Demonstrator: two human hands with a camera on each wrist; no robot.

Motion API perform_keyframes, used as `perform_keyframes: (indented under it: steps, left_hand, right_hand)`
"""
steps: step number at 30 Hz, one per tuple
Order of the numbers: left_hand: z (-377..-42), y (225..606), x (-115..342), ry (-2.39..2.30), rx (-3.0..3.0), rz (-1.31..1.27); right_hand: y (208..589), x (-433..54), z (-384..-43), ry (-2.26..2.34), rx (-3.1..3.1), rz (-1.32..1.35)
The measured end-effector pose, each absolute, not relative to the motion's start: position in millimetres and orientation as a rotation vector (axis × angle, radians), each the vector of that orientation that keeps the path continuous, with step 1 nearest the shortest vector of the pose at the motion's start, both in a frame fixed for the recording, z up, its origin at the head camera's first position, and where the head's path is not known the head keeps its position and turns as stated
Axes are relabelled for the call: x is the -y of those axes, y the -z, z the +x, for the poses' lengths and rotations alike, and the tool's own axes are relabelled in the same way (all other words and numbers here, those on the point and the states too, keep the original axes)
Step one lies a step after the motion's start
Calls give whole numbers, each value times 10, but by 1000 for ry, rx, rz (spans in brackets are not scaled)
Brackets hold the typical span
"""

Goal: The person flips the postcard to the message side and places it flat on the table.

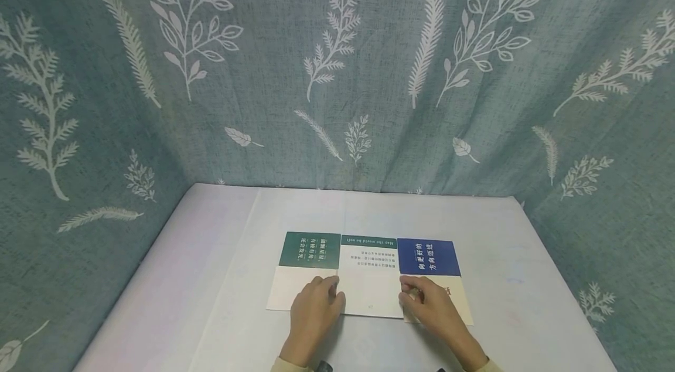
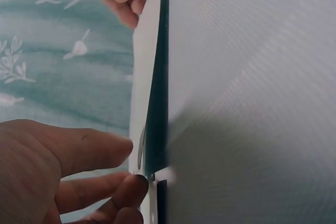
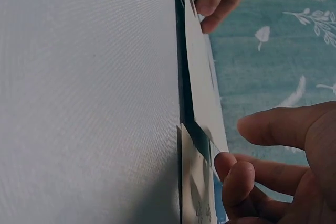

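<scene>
Middle card (image 1: 369,293) lies between left card (image 1: 311,249) and right card (image 1: 428,258) on the worktop (image 1: 221,255), printed sides up. Left hand (image 1: 314,304) and right hand (image 1: 432,304) sit at its opposite side edges, probably steadying it; fingers bent, thumbs apart, no clear pinch. Thin, stiff-looking rectangle, green layer under near edge. Worktop pale, smooth; leaf-patterned cloth (image 1: 379,67) behind, looks woven.

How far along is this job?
Apparently done: the green card and blue card flank the middle card. In hand: the left grip and right grip are at its side edges; firm hold is unclear. Remaining, perhaps: settling it flat, since its near edge looks raised in the wrist views.
</scene>
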State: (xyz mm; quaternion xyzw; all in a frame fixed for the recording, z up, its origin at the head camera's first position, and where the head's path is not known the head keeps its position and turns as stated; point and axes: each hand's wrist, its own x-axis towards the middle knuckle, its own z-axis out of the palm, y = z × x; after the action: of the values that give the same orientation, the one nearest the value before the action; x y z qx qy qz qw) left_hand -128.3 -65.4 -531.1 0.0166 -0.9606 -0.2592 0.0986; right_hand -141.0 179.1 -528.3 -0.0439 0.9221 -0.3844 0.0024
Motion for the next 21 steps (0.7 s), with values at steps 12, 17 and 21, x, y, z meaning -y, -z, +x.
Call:
perform_keyframes:
  steps: [12, 17, 21]
  left_hand:
    - [-1290, 5332, 659, 735, 2831, 73]
    - [-1289, 5330, 656, 729, 2830, 74]
    - [-1286, 5327, 656, 737, 2830, 74]
  right_hand:
    - [5297, -1753, -1425, 1146, -2909, -129]
    - [5293, -1750, -1421, 1171, -2900, -135]
    - [5298, -1744, -1418, 1178, -2910, -136]
